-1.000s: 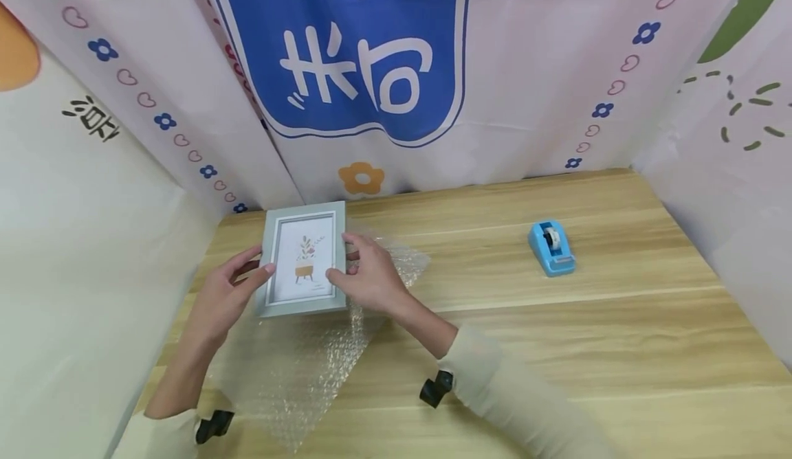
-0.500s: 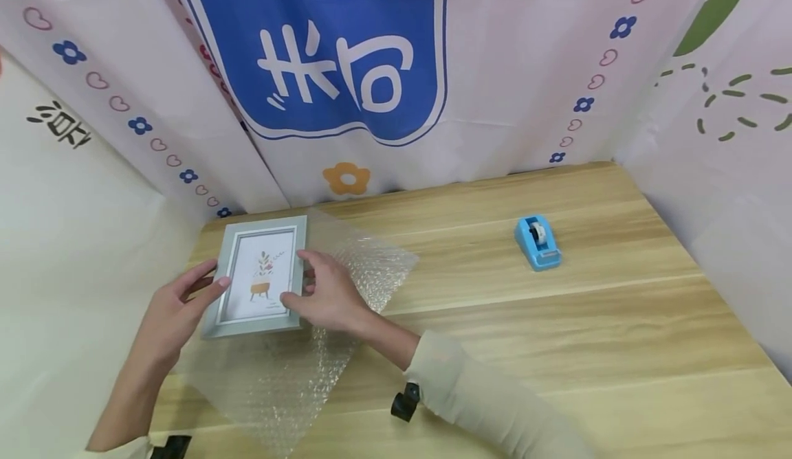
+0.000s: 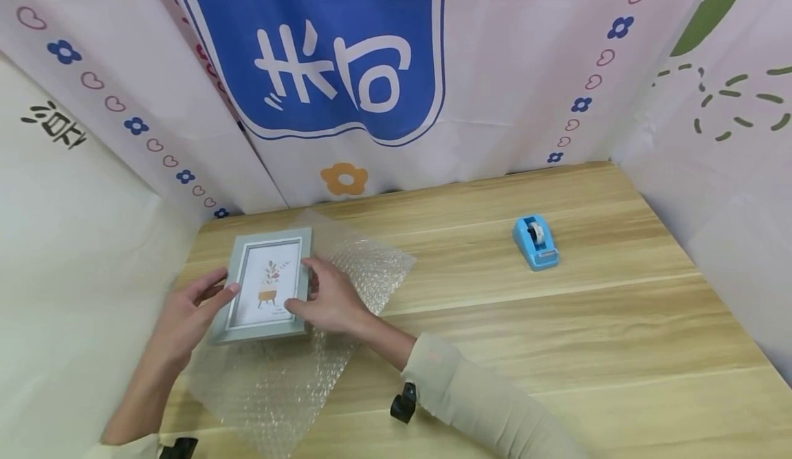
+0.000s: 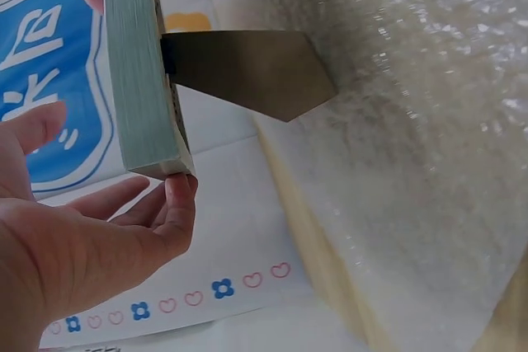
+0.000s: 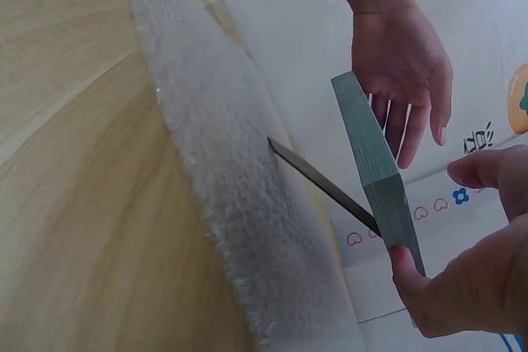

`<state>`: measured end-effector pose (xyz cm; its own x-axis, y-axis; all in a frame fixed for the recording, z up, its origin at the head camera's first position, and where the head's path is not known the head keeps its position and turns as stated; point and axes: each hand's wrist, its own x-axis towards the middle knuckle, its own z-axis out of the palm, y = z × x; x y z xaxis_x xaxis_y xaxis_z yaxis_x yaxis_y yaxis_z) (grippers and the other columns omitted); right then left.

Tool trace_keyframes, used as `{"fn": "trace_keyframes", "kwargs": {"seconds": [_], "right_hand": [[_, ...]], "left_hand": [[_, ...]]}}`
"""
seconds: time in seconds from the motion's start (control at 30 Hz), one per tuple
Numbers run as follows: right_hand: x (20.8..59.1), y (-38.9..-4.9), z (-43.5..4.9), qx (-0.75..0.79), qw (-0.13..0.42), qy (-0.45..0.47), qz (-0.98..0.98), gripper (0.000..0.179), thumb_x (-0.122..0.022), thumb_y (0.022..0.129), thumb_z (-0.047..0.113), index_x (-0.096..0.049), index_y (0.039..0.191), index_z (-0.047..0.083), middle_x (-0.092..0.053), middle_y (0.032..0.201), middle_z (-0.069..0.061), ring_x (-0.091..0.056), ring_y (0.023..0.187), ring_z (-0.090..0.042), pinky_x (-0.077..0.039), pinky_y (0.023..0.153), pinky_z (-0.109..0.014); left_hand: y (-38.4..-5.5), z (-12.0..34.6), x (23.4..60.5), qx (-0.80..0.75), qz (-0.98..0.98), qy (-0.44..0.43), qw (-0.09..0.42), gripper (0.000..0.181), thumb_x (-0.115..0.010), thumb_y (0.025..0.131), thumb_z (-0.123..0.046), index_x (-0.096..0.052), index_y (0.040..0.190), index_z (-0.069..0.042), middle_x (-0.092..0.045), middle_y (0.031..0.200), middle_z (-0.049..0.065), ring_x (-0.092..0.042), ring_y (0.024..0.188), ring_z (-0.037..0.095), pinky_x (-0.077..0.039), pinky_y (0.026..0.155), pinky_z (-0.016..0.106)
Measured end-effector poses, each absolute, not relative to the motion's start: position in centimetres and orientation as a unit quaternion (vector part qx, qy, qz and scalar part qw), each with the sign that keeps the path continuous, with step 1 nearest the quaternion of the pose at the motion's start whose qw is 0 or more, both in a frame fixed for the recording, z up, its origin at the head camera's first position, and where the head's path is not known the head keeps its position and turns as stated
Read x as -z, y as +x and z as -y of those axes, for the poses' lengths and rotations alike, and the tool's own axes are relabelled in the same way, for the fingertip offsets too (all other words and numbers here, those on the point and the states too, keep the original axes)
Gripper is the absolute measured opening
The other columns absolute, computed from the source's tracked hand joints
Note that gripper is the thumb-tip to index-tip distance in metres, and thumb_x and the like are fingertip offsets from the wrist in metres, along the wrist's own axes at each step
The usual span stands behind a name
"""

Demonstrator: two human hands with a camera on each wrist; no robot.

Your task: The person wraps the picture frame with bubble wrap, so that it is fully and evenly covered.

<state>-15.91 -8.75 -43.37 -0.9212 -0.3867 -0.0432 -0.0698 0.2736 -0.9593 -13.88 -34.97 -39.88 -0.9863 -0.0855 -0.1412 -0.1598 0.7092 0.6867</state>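
Observation:
A picture frame (image 3: 269, 285) with a pale grey-green border shows a potted-plant print, face up in the head view. My left hand (image 3: 185, 318) holds its left edge, the thumb on the front. On the opposite edge my right hand (image 3: 331, 297) pinches the frame, thumb on the front and fingers at the side. Both wrist views show the frame raised above a sheet of bubble wrap (image 3: 278, 383). From the frame's back a flat dark stand leg (image 4: 247, 72) sticks out, its tip pointing at the wrap. That leg (image 5: 326, 187) is hidden in the head view.
A blue tape dispenser (image 3: 535, 242) sits on the wood-grain table (image 3: 526, 349), toward the back right. A printed cloth (image 3: 495, 81) hangs behind the table, and pale walls stand at both sides. Bubble wrap lies flat across the table's left part.
The frame, held in both hands, has moved left and nearer to me over the bubble wrap. The head view has shifted slightly. The tape dispenser stays where it was on the table.

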Motion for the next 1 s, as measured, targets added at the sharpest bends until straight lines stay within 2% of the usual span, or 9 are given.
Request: {"fn": "trace_keyframes", "kwargs": {"seconds": [0.1, 0.17, 0.23, 0.27, 0.33, 0.4, 0.47, 0.53, 1.0], "right_hand": [[44.0, -16.1, 8.7, 0.580, 0.139, -0.145, -0.790, 0.082, -0.083, 0.092, 0.027, -0.045, 0.162, 0.010, -0.064, 0.139, -0.013, -0.073, 0.117, -0.028, -0.058, 0.092, -0.020], [44.4, -16.2, 8.7, 0.576, 0.142, -0.142, -0.792, 0.082, -0.083, 0.091, 0.027, -0.045, 0.162, 0.009, -0.065, 0.138, -0.013, -0.072, 0.116, -0.027, -0.057, 0.092, -0.019], [44.8, -16.4, 8.6, 0.569, 0.143, -0.140, -0.798, 0.082, -0.083, 0.091, 0.028, -0.045, 0.161, 0.008, -0.065, 0.136, -0.013, -0.071, 0.115, -0.024, -0.056, 0.092, -0.020], [45.0, -16.5, 8.6, 0.565, 0.144, -0.139, -0.801, 0.082, -0.083, 0.091, 0.029, -0.045, 0.162, 0.008, -0.066, 0.136, -0.013, -0.070, 0.115, -0.023, -0.055, 0.092, -0.020], [45.4, -16.6, 8.5, 0.557, 0.148, -0.135, -0.806, 0.083, -0.083, 0.091, 0.030, -0.046, 0.162, 0.008, -0.066, 0.136, -0.013, -0.068, 0.117, -0.022, -0.055, 0.093, -0.022], [45.9, -16.8, 8.5, 0.550, 0.153, -0.134, -0.810, 0.083, -0.083, 0.091, 0.031, -0.045, 0.162, 0.009, -0.066, 0.138, -0.013, -0.067, 0.120, -0.022, -0.056, 0.096, -0.024], [46.3, -17.0, 8.5, 0.547, 0.161, -0.133, -0.811, 0.083, -0.083, 0.092, 0.032, -0.045, 0.162, 0.009, -0.066, 0.141, -0.014, -0.066, 0.125, -0.022, -0.056, 0.099, -0.025], [46.6, -17.1, 8.4, 0.542, 0.169, -0.130, -0.813, 0.083, -0.082, 0.092, 0.034, -0.045, 0.162, 0.010, -0.066, 0.144, -0.014, -0.066, 0.129, -0.022, -0.056, 0.101, -0.027], [47.0, -17.4, 8.1, 0.540, 0.204, -0.126, -0.807, 0.086, -0.083, 0.093, 0.035, -0.042, 0.164, 0.010, -0.064, 0.149, -0.014, -0.064, 0.135, -0.024, -0.056, 0.107, -0.030]], "left_hand": [[-14.2, 34.8, 40.6, -0.371, -0.923, -0.076, 0.069, 0.077, -0.062, 0.109, -0.045, -0.037, 0.164, 0.002, -0.049, 0.160, 0.033, -0.054, 0.131, 0.016, -0.038, 0.082, 0.002], [-14.4, 34.7, 41.1, -0.370, -0.922, -0.077, 0.085, 0.078, -0.060, 0.109, -0.046, -0.036, 0.165, 0.002, -0.048, 0.161, 0.033, -0.051, 0.141, 0.032, -0.038, 0.083, 0.003], [-14.6, 34.6, 41.4, -0.374, -0.919, -0.077, 0.100, 0.080, -0.060, 0.109, -0.048, -0.034, 0.166, 0.002, -0.047, 0.162, 0.033, -0.047, 0.146, 0.040, -0.039, 0.084, 0.004], [-14.7, 34.6, 41.6, -0.376, -0.917, -0.074, 0.108, 0.081, -0.059, 0.109, -0.049, -0.033, 0.166, 0.002, -0.046, 0.163, 0.033, -0.047, 0.148, 0.042, -0.042, 0.090, 0.008], [-14.9, 34.5, 41.9, -0.381, -0.914, -0.073, 0.122, 0.083, -0.059, 0.109, -0.050, -0.031, 0.167, 0.003, -0.042, 0.165, 0.032, -0.045, 0.151, 0.044, -0.047, 0.101, 0.017], [-15.0, 34.4, 42.2, -0.387, -0.909, -0.070, 0.135, 0.087, -0.058, 0.109, -0.053, -0.028, 0.167, 0.003, -0.037, 0.168, 0.032, -0.041, 0.154, 0.048, -0.050, 0.114, 0.036], [-15.2, 34.4, 42.6, -0.390, -0.906, -0.068, 0.146, 0.088, -0.058, 0.109, -0.053, -0.025, 0.168, 0.004, -0.033, 0.170, 0.032, -0.038, 0.156, 0.050, -0.043, 0.121, 0.058], [-15.3, 34.3, 43.1, -0.392, -0.904, -0.067, 0.156, 0.088, -0.058, 0.109, -0.052, -0.024, 0.168, 0.004, -0.030, 0.172, 0.032, -0.036, 0.156, 0.052, -0.036, 0.123, 0.068], [-15.9, 34.8, 44.1, -0.383, -0.903, -0.060, 0.186, 0.089, -0.055, 0.111, -0.051, -0.018, 0.169, 0.005, -0.022, 0.174, 0.033, -0.028, 0.159, 0.055, -0.036, 0.123, 0.070]]}}
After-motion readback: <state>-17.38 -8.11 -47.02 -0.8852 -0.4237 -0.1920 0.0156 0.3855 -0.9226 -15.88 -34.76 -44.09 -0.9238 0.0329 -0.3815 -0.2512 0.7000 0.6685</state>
